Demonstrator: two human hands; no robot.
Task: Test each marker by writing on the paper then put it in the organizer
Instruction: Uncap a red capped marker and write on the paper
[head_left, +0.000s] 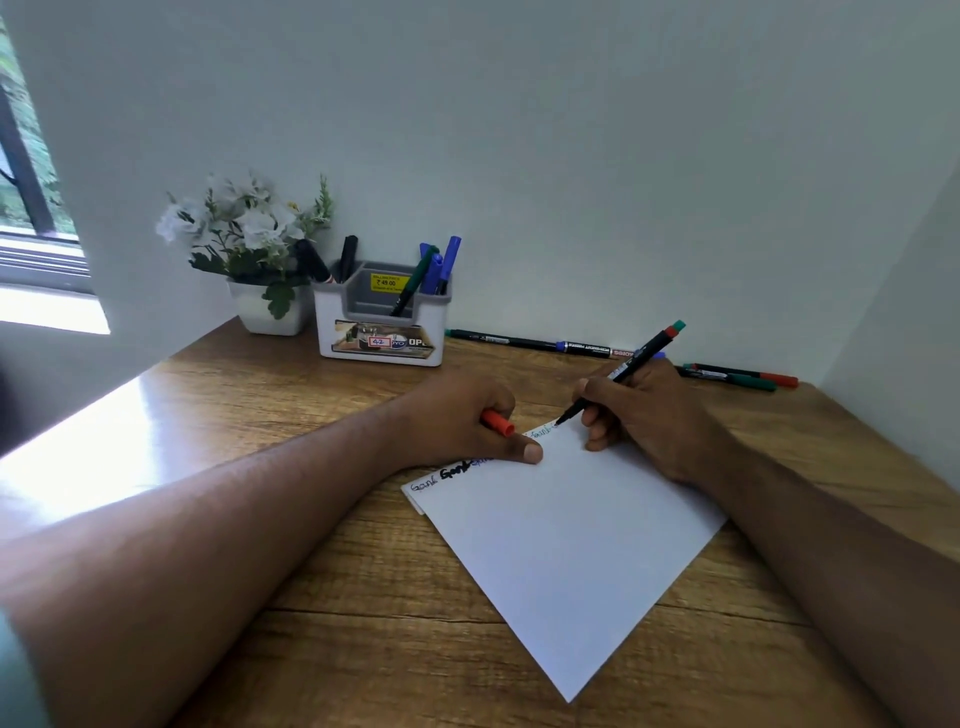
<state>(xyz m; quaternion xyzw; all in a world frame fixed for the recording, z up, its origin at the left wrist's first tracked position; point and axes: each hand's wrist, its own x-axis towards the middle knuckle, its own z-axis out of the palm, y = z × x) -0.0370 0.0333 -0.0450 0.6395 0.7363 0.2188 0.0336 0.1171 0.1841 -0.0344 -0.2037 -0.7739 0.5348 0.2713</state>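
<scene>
A white sheet of paper (566, 545) lies tilted on the wooden desk, with a line of handwriting along its top edge. My right hand (649, 415) grips a black marker (631, 366) whose tip touches the paper's upper edge; its back end shows red and green. My left hand (462, 421) presses on the paper's top edge and holds a red cap (497, 423). The white and grey organizer (382, 325) stands at the back with several markers upright in it.
A white pot of artificial flowers (249, 249) stands left of the organizer. Loose markers lie along the back wall: a long black row (530, 344) and a red and green pair (737, 376) at the right. A window is at far left.
</scene>
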